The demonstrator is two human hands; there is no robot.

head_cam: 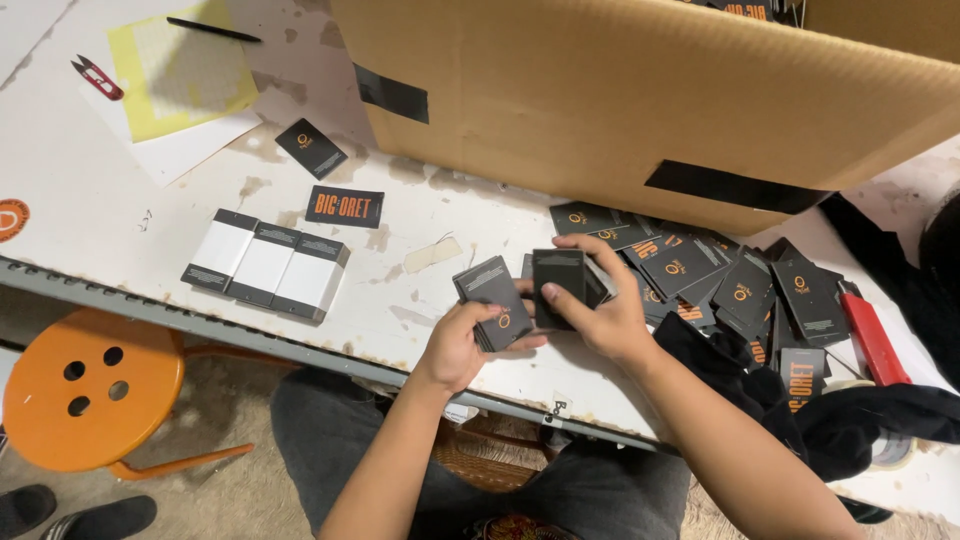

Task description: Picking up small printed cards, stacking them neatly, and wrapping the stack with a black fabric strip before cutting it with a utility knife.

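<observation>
My left hand (462, 345) grips a small stack of black cards (495, 300) with an orange mark, held just above the white table's (90, 215) front edge. My right hand (600, 310) holds another black card (558, 280) right beside that stack, thumb on its face. To the right lies a loose heap of black cards (720, 280) with orange print, spread under the edge of a big cardboard box (620, 90).
Three neat stacks of cards with white faces (266, 265) lie at left, two single black cards (344, 206) behind them. Yellow paper (180, 70), a pen (212, 30) and red snips (97, 77) sit far left. A red cutter (872, 338), tape roll and black cloth lie right. An orange stool (85, 390) stands below.
</observation>
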